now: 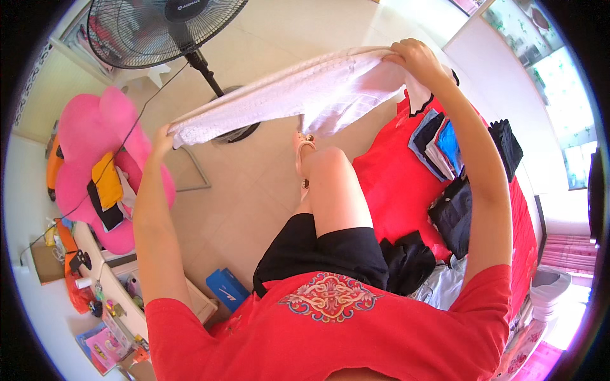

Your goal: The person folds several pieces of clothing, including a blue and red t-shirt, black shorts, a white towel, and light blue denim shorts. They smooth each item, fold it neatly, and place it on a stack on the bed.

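Observation:
A white garment (pixel 295 93) with some dark edging is stretched out in the air in front of me, above the tiled floor. At its left end, my left hand (pixel 164 138) grips a corner. My right hand (pixel 412 59) pinches the upper edge near the other end, where part of the cloth hangs down past the fingers. Below the right forearm, folded clothes (pixel 431 145) in blue, black and pink lie on a red bedcover (pixel 386 176). Nearer my body are dark garments (pixel 452 216), a crumpled black cloth (pixel 407 262) and a light grey one (pixel 441 285).
A black standing fan (pixel 205 71) is at the upper left. Folded yellow, black and white clothes (pixel 107 183) rest on a pink cushioned seat (pixel 78 128). A blue box (pixel 228 289) stands beside an open drawer (pixel 202 302). A thin cable (pixel 143 112) crosses the left side.

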Action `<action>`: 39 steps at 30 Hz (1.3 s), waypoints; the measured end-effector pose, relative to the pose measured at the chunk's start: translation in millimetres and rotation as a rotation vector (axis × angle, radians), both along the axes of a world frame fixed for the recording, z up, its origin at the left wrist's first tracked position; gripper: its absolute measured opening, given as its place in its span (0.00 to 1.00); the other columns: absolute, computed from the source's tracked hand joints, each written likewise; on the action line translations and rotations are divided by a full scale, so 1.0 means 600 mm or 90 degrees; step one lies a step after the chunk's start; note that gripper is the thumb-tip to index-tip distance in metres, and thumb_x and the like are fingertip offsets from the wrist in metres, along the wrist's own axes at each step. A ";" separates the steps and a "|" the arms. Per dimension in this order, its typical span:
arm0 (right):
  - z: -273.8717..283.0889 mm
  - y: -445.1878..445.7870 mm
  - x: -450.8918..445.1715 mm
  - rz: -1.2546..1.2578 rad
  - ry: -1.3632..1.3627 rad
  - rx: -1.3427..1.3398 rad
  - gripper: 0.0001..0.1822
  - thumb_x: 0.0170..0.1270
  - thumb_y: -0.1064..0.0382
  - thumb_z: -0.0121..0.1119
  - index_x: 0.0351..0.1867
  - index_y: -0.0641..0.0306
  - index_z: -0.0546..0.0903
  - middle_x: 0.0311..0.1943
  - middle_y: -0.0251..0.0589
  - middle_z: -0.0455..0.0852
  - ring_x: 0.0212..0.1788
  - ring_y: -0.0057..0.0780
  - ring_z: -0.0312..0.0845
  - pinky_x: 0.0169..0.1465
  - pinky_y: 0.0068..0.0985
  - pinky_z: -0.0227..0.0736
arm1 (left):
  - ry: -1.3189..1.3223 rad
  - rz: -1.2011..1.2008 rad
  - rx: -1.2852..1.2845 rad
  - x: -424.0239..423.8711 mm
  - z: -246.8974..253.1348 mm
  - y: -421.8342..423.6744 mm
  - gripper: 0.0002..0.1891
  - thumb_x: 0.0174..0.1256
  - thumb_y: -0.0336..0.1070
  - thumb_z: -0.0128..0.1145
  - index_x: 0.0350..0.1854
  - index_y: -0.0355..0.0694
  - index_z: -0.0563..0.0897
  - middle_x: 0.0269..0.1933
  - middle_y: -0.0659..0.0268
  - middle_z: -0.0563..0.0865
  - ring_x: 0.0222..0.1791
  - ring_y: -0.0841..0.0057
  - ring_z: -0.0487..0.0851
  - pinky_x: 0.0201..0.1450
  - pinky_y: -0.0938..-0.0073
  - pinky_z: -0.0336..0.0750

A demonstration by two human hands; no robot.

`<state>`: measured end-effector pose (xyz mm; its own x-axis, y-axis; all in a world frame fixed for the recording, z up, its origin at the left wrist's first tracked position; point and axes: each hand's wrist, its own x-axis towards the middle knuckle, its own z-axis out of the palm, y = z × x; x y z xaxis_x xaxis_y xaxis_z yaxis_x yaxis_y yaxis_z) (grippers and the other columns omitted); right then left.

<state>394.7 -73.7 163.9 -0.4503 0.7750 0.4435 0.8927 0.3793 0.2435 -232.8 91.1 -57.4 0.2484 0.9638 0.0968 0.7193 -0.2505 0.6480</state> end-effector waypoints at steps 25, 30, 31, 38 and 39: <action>-0.158 -0.468 -0.303 0.082 0.356 -0.160 0.14 0.53 0.60 0.57 0.40 0.65 0.79 0.46 0.49 0.78 0.51 0.42 0.71 0.55 0.38 0.66 | 0.155 0.082 0.265 -0.129 0.148 -0.526 0.23 0.42 0.18 0.45 0.45 0.32 0.79 0.49 0.55 0.80 0.54 0.60 0.74 0.60 0.65 0.64; -0.326 -0.467 -0.390 0.086 0.251 -0.333 0.34 0.62 0.43 0.44 0.61 0.67 0.65 0.66 0.50 0.57 0.70 0.39 0.46 0.70 0.44 0.34 | 0.139 -0.053 0.384 -0.090 0.271 -0.391 0.18 0.47 0.21 0.50 0.44 0.34 0.80 0.48 0.57 0.81 0.53 0.61 0.75 0.60 0.66 0.65; -0.324 -0.470 -0.399 0.085 0.232 -0.340 0.34 0.63 0.42 0.41 0.62 0.67 0.64 0.67 0.49 0.56 0.71 0.38 0.44 0.70 0.44 0.31 | 0.170 -0.110 0.443 -0.047 0.305 -0.358 0.17 0.48 0.21 0.51 0.43 0.35 0.80 0.48 0.57 0.81 0.53 0.61 0.75 0.60 0.66 0.65; -0.327 -0.471 -0.399 0.127 0.254 -0.362 0.29 0.64 0.49 0.40 0.59 0.68 0.68 0.65 0.49 0.60 0.70 0.38 0.46 0.70 0.46 0.28 | 0.270 -0.381 0.452 0.398 0.369 -0.152 0.13 0.41 0.28 0.53 0.33 0.38 0.83 0.37 0.57 0.84 0.42 0.62 0.80 0.47 0.66 0.72; -0.322 -0.471 -0.397 0.130 0.244 -0.376 0.28 0.63 0.50 0.41 0.58 0.68 0.70 0.64 0.50 0.62 0.70 0.38 0.47 0.70 0.46 0.29 | 0.311 -0.401 0.401 0.466 0.341 -0.136 0.12 0.43 0.32 0.55 0.32 0.41 0.85 0.35 0.57 0.84 0.39 0.62 0.81 0.44 0.65 0.72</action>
<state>156.8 -356.0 -29.5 -0.5084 0.8507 0.1336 0.7712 0.5189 -0.3687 46.7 9.2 147.3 0.8417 0.4528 0.2943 0.4897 -0.8696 -0.0626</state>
